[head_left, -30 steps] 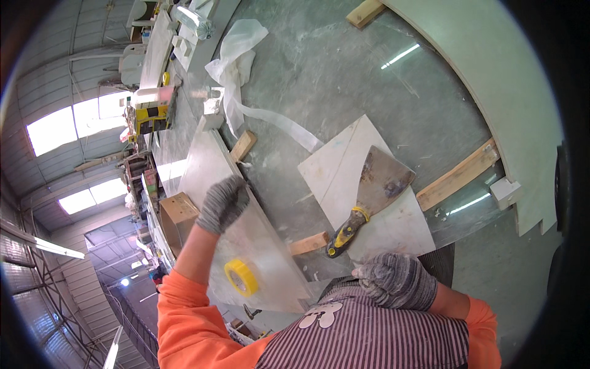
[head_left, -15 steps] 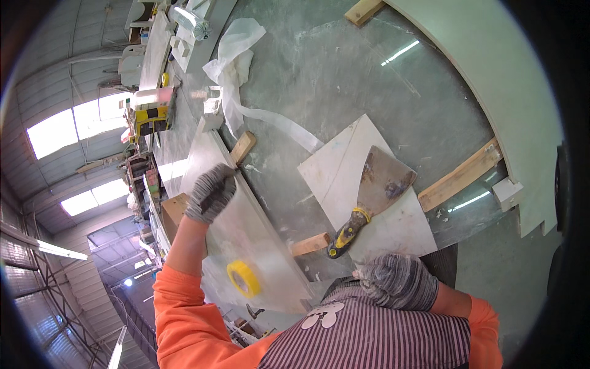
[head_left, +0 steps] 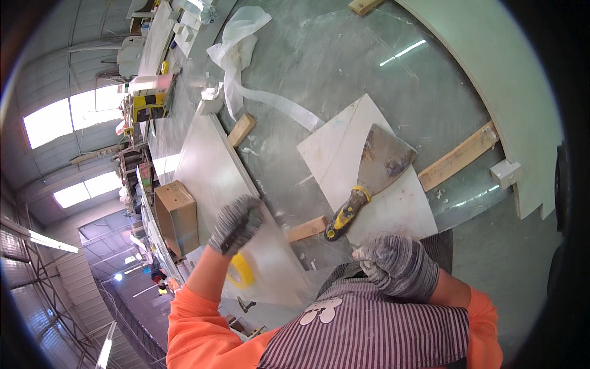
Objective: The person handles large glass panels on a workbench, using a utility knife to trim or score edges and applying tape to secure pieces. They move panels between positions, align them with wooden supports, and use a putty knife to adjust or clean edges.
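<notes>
My left hand (head_left: 236,226), in a grey striped glove, is closed at the long edge of a pale, glossy slab (head_left: 212,169). Whatever its curled fingers may hold is hidden. A roll of yellow tape (head_left: 245,269) lies on the slab beside my left wrist, partly covered by it. In the same kind of glove, my right hand (head_left: 396,264) is closed in front of my striped apron; I cannot make out anything in it. Just beyond the right hand, a scraper (head_left: 384,163) with a wide, stained blade and a black-and-yellow handle rests on a white square board (head_left: 332,147).
Wooden strips (head_left: 458,157) lie on the grey table (head_left: 319,55). A crumpled white sheet with a long tail (head_left: 236,55) is at the far left of it. A large pale curved panel (head_left: 510,80) borders the right. An open cardboard box (head_left: 177,218) stands beyond the slab.
My left hand has come nearer to me along the slab's edge, still closed, and now partly covers the yellow tape. My right hand stays closed by the apron. The view has shifted slightly.
</notes>
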The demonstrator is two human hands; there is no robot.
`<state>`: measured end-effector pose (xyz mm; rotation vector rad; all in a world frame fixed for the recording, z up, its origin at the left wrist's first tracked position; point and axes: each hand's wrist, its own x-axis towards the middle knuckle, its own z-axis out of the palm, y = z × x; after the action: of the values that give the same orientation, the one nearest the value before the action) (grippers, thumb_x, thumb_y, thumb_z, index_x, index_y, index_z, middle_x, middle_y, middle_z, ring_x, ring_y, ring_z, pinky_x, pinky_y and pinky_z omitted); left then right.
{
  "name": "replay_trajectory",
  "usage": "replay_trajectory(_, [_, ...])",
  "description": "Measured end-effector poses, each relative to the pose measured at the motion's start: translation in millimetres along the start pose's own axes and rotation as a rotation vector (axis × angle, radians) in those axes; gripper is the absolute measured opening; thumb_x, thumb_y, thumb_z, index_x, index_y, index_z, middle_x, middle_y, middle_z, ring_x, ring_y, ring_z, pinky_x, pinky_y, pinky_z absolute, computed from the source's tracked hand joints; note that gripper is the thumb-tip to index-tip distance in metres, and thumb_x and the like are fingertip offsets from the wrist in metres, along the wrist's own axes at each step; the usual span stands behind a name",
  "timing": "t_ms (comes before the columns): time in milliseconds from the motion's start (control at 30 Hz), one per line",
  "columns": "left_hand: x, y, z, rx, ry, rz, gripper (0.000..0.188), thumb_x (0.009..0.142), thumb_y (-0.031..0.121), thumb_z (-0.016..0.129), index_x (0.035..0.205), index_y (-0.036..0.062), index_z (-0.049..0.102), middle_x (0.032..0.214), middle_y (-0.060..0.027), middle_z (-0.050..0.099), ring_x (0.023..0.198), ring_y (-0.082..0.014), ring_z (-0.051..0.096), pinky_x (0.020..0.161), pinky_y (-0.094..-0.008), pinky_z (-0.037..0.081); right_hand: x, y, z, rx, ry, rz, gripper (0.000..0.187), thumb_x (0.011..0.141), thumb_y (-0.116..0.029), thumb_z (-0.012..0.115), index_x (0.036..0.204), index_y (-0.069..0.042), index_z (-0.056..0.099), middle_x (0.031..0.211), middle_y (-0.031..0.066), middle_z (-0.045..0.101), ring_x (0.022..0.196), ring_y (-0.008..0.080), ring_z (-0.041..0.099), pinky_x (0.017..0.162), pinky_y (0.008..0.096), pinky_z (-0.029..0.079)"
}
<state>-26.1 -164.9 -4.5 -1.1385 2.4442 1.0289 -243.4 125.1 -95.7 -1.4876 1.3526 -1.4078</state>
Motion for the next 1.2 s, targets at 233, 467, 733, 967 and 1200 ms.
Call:
replay_trajectory(233, [-19.7,-7.7,17.1,-0.298,0.560,0.125,0.022,0.097,0.013,0.055,0.117,0.0047,0.057,0.092,-0.0026,0.057,0.076,-0.0079,0.052,0.066,-0.0234,0.047,-15.0,0.7,19.9,-0.099,0.227,-0.090,0.025,0.082,-0.009,0.066,0.106,-0.006,0.066,0.099,0.0085,0.066,0.082,0.0273,0.065,0.064,0.0376,0.053])
replay_trajectory(467, [2.9,-74.6,55.8,0.243,0.775,0.384,0.022,0.099,0.013,0.053,0.115,-0.0008,0.059,0.113,-0.0139,0.059,0.110,-0.0241,0.055,0.101,-0.0374,0.041,-110.2,16.2,82.9,0.380,0.097,0.362,0.025,0.088,-0.021,0.060,0.106,-0.004,0.064,0.097,0.0145,0.066,0.089,0.0304,0.064,0.076,0.0388,0.053])
replay_trajectory(733, [12.8,-91.1,35.5,0.163,0.698,0.226,0.028,0.099,0.021,0.052,0.117,0.0003,0.056,0.106,-0.0108,0.059,0.100,-0.0205,0.055,0.094,-0.0349,0.045,-250.6,138.4,154.3,-0.067,-0.029,0.976,0.030,0.095,-0.030,0.050,0.097,-0.002,0.061,0.098,0.0208,0.066,0.096,0.0366,0.063,0.084,0.0473,0.049])
replay_trajectory(967, [22.7,-108.9,24.0,-0.054,0.652,0.196,0.024,0.099,0.026,0.054,0.108,0.0041,0.055,0.093,-0.0053,0.059,0.079,-0.0162,0.058,0.070,-0.0297,0.052,-299.4,133.9,195.9,0.099,0.229,1.023,0.031,0.094,-0.032,0.050,0.103,-0.005,0.060,0.104,0.0205,0.067,0.099,0.0367,0.064,0.087,0.0481,0.048])
replay_trajectory(1200, [22.9,-97.1,26.7,0.071,0.711,0.372,0.017,0.095,0.022,0.056,0.098,0.0057,0.053,0.091,-0.0069,0.057,0.076,-0.0179,0.058,0.070,-0.0324,0.051,-297.9,232.1,214.4,0.008,0.109,1.018,0.042,0.087,-0.028,0.053,0.122,-0.006,0.058,0.102,0.0149,0.068,0.099,0.0317,0.063,0.088,0.0436,0.048])
